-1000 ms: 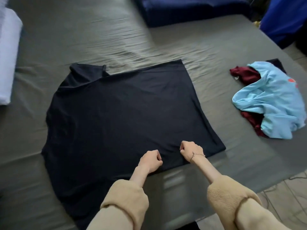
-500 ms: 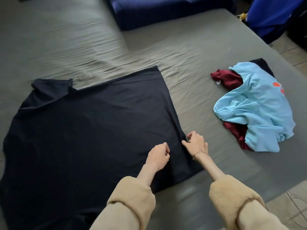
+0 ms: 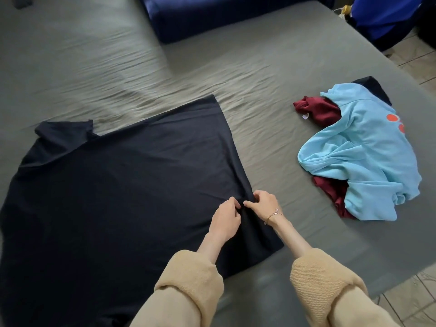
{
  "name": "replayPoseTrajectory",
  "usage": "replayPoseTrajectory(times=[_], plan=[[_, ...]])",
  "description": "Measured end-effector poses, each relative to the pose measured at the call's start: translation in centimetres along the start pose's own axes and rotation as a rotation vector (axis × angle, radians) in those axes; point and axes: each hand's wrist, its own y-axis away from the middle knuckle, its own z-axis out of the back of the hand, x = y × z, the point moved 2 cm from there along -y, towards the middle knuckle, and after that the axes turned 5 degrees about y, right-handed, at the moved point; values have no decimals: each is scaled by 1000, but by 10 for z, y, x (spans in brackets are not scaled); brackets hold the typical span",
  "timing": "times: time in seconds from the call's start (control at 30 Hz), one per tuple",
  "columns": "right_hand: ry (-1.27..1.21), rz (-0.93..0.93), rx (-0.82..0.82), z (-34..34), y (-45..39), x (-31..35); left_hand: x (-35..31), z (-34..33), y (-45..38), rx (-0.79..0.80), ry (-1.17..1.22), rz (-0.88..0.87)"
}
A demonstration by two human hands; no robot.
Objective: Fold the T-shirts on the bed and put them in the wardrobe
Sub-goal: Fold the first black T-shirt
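Observation:
A black T-shirt (image 3: 122,190) lies spread flat on the grey bed (image 3: 271,67), its collar end toward the left. My left hand (image 3: 225,220) and my right hand (image 3: 263,205) meet at the shirt's right edge, close together, and both pinch a small bunch of its fabric. To the right lies a crumpled heap: a light blue T-shirt (image 3: 368,156) on top of a dark red one (image 3: 323,109), with a bit of a dark garment (image 3: 375,87) showing behind.
A dark blue cushion or folded blanket (image 3: 212,15) lies at the bed's far side. A blue cloth-covered object (image 3: 387,17) stands past the bed's right corner. Tiled floor (image 3: 415,300) shows along the right edge.
Both hands left the shirt's near hem and moved up to its right edge, coming together there and pinching the fabric. The view shifted right.

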Motion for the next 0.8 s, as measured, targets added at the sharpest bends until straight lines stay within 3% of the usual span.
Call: replayPoseTrajectory(times=[0.3, 0.6, 0.8], plan=[[13, -94, -4, 6, 2, -14, -10, 7, -29, -182, -399, -186], [-150, -106, -29, 12, -8, -14, -13, 2, -39, -208, -378, -222], [-321, -70, -101, 19, -47, 32, -5, 2, -39, -254, -333, -81]])
